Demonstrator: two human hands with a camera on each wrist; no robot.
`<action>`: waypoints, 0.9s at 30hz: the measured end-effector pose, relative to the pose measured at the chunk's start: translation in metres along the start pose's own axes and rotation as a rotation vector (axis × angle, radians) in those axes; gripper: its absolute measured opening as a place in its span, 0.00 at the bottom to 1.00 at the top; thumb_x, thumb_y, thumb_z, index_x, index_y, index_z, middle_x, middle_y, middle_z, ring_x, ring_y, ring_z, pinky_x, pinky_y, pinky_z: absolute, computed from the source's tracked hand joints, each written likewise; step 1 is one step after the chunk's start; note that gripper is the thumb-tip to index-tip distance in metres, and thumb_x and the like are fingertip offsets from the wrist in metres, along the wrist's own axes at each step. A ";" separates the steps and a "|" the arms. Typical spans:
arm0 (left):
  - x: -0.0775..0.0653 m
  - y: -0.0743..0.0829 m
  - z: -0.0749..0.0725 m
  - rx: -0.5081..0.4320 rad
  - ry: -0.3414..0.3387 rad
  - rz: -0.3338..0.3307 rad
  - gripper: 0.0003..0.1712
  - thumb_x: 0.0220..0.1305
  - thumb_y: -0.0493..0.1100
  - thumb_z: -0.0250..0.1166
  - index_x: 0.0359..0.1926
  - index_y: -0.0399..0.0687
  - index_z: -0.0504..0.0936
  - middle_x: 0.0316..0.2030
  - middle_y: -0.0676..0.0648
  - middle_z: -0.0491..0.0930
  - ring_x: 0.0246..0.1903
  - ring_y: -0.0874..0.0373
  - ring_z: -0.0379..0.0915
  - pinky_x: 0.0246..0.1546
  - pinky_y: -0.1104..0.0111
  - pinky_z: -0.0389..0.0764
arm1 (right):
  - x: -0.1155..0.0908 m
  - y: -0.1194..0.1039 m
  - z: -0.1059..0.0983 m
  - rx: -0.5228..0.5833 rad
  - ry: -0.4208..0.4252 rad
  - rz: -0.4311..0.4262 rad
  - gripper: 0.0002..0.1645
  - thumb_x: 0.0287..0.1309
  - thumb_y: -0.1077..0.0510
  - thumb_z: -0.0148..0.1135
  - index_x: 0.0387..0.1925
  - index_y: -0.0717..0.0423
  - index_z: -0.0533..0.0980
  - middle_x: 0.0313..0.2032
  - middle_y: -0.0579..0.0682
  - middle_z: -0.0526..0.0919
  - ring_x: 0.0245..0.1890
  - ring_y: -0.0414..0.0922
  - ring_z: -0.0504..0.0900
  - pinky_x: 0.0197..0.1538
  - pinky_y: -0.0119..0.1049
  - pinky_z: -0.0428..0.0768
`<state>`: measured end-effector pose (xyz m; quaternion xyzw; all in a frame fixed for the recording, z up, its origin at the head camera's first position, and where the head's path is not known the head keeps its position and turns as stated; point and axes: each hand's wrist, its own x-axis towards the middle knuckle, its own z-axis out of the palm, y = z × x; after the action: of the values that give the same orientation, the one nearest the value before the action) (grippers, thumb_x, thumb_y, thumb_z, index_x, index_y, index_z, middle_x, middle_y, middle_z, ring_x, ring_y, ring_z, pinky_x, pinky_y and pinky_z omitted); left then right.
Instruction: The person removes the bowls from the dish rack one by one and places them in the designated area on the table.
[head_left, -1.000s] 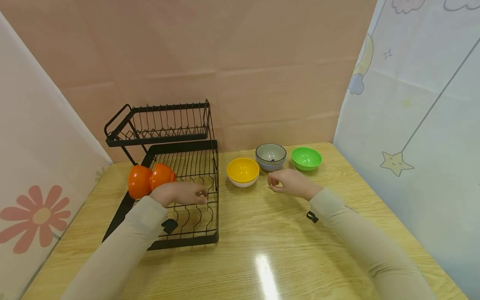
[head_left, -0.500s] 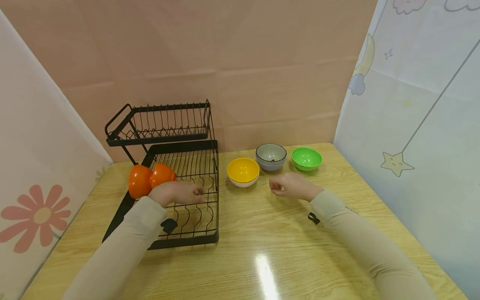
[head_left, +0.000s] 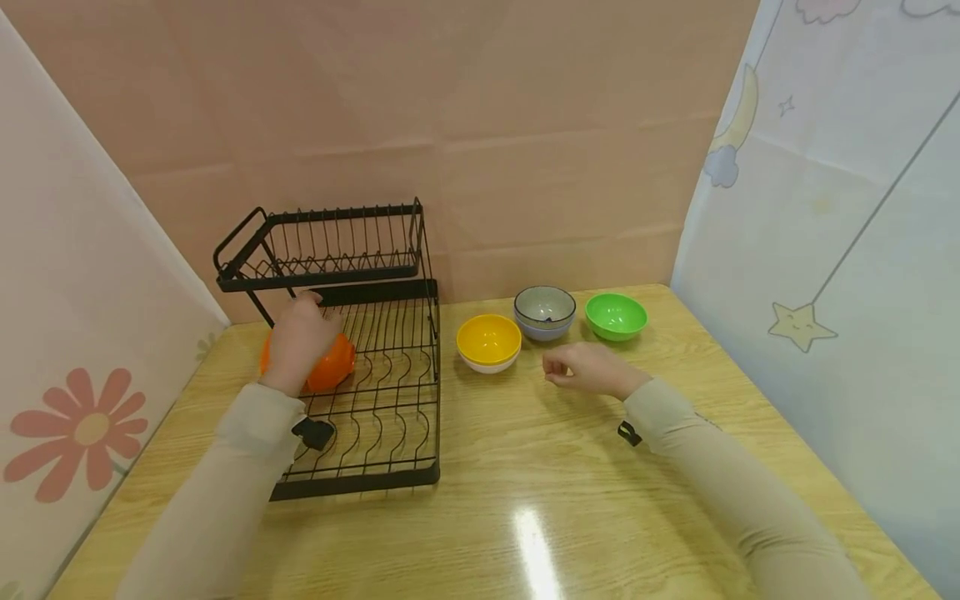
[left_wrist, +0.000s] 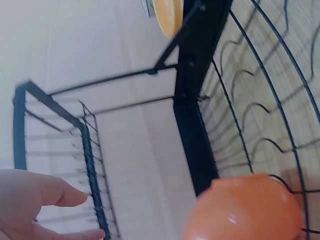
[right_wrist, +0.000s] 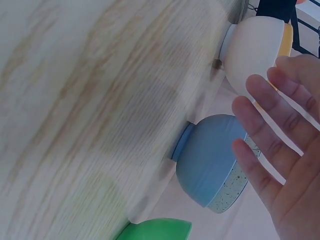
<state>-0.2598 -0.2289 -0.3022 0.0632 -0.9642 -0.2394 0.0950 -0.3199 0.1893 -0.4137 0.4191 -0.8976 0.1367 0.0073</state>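
Observation:
My left hand (head_left: 302,340) hovers over the orange bowls (head_left: 333,368) in the left part of the black dish rack (head_left: 360,481) and hides much of them. In the left wrist view its thumb and a finger (left_wrist: 62,194) are apart with nothing between them, and an orange bowl (left_wrist: 245,212) stands tipped on its side. My right hand (head_left: 588,369) hangs above the table, its fingers loosely bent and holding nothing. Nearest to it are a yellow bowl (head_left: 489,340) nested in a white one (head_left: 487,367), and a speckled grey bowl (head_left: 545,307) in a blue one (head_left: 543,333).
A green bowl (head_left: 616,317) stands at the table's back right. The rack's upper tier (head_left: 322,277) rises behind my left hand. Wood-grain table (head_left: 600,508) lies in front, and cloth walls (head_left: 540,150) close off the back and sides.
My left hand has moved left and away from me, from over the rack's middle to above the orange bowls. My right hand has barely moved.

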 end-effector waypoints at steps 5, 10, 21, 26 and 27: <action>0.005 -0.020 0.000 0.017 -0.059 -0.046 0.30 0.64 0.43 0.51 0.57 0.19 0.61 0.50 0.24 0.66 0.39 0.35 0.72 0.38 0.49 0.75 | -0.001 0.002 0.000 -0.008 0.014 0.001 0.07 0.57 0.54 0.61 0.27 0.38 0.72 0.26 0.31 0.74 0.27 0.33 0.74 0.32 0.30 0.73; 0.007 -0.033 0.006 0.046 -0.170 -0.068 0.29 0.66 0.45 0.48 0.54 0.19 0.62 0.41 0.28 0.71 0.31 0.43 0.71 0.29 0.57 0.73 | -0.003 0.003 0.001 -0.013 0.007 -0.002 0.07 0.57 0.54 0.61 0.27 0.38 0.72 0.26 0.31 0.75 0.28 0.32 0.74 0.33 0.29 0.74; 0.014 -0.041 0.017 -0.061 -0.373 -0.187 0.37 0.66 0.44 0.47 0.63 0.18 0.44 0.45 0.25 0.69 0.35 0.43 0.71 0.32 0.61 0.73 | -0.005 0.003 0.001 -0.031 0.022 -0.002 0.08 0.56 0.54 0.62 0.26 0.38 0.71 0.25 0.31 0.74 0.26 0.31 0.72 0.31 0.29 0.73; 0.017 -0.049 0.021 -0.143 -0.398 -0.231 0.25 0.64 0.42 0.49 0.54 0.23 0.62 0.42 0.32 0.67 0.36 0.45 0.66 0.35 0.59 0.72 | -0.004 0.001 0.000 -0.019 0.019 -0.001 0.08 0.56 0.54 0.62 0.26 0.38 0.71 0.25 0.31 0.74 0.26 0.31 0.72 0.31 0.29 0.73; 0.018 -0.050 0.021 -0.169 -0.405 -0.246 0.26 0.65 0.42 0.49 0.55 0.23 0.62 0.44 0.31 0.67 0.39 0.44 0.66 0.37 0.58 0.73 | -0.004 0.001 0.000 -0.019 0.017 -0.001 0.08 0.56 0.54 0.61 0.26 0.38 0.71 0.25 0.31 0.74 0.26 0.31 0.72 0.31 0.29 0.72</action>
<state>-0.2781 -0.2666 -0.3418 0.1227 -0.9252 -0.3366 -0.1250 -0.3181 0.1930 -0.4140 0.4181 -0.8986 0.1317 0.0191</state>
